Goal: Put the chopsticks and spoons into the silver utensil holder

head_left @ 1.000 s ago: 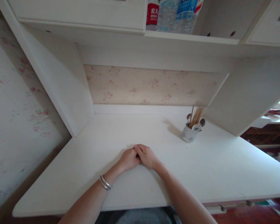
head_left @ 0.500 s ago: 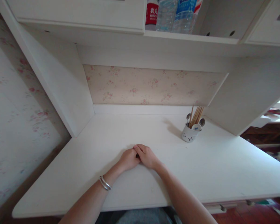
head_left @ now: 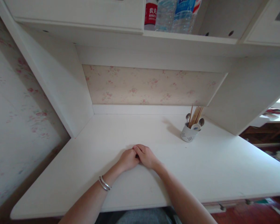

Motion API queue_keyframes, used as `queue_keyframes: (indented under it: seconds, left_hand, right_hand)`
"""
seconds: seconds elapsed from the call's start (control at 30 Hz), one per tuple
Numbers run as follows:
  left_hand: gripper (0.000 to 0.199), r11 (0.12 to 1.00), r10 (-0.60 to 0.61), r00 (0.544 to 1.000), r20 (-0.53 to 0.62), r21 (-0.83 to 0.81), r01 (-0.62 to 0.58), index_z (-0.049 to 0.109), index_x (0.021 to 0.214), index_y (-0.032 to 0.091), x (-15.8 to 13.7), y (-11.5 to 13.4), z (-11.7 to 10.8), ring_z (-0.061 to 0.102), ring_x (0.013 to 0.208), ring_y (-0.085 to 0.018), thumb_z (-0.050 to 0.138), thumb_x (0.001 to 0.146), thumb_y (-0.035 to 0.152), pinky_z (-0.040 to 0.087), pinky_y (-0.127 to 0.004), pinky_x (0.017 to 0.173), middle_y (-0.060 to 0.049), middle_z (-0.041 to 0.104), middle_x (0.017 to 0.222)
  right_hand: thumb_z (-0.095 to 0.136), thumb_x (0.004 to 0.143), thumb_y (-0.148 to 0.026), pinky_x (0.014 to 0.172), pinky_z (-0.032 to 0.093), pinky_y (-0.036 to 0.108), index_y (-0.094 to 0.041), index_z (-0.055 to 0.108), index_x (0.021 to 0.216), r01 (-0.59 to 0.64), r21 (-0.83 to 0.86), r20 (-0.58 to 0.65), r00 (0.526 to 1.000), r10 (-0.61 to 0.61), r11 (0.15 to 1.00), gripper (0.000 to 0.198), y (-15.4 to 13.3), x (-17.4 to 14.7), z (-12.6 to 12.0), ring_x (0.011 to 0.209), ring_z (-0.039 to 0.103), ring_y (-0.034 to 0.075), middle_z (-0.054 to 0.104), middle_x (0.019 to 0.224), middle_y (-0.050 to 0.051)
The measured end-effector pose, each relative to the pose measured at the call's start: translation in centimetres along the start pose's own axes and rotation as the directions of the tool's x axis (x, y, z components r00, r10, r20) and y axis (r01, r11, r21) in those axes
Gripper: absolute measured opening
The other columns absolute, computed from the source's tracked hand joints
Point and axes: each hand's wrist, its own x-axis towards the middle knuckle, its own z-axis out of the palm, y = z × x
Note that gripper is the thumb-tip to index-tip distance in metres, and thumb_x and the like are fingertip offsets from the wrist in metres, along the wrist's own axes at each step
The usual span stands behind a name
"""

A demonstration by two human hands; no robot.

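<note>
My left hand [head_left: 128,160] and my right hand [head_left: 146,155] are clasped together on the white desk [head_left: 88,158], near its front middle. The right hand's fingers wrap over the left hand's fingers, which are mostly hidden. A small dark gap shows between the two; no object is visible in either hand. Two silver bangles [head_left: 104,183] circle my left wrist. Farther back to the right stands a white perforated utensil holder [head_left: 188,134], with wooden chopsticks [head_left: 195,116], metal spoons [head_left: 201,122] and a white ceramic spoon [head_left: 196,127] in it.
An overhead cabinet [head_left: 79,17] spans the desk's back, its open shelf holding plastic bottles [head_left: 165,15]. White side panels [head_left: 53,74] rise at left and right. Flowered wallpaper [head_left: 144,87] covers the back. Drawer knobs [head_left: 222,207] sit below the front edge.
The view has shifted very slightly. My hands stay clasped in the same place, and the utensil holder has not moved.
</note>
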Motion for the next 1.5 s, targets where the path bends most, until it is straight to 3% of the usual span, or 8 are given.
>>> queue_keyframes:
  seconds: [1.5]
  left_hand:
    - [0.030,1.000,0.002,1.000,-0.011,-0.011,-0.002,0.071,0.096,0.016,0.06,-0.16,0.17,0.066,0.091,-0.022,0.047,0.079,0.022,0.048,-0.028,0.076,-0.010,0.072,0.100]
  right_hand:
    - [0.028,0.098,-0.040,0.072,0.039,0.025,-0.018,0.060,0.081,0.024,0.021,-0.008,1.000,-0.023,0.999,0.042,0.01,-0.05,-0.04,0.077,0.056,0.015,0.065,0.083,0.005]
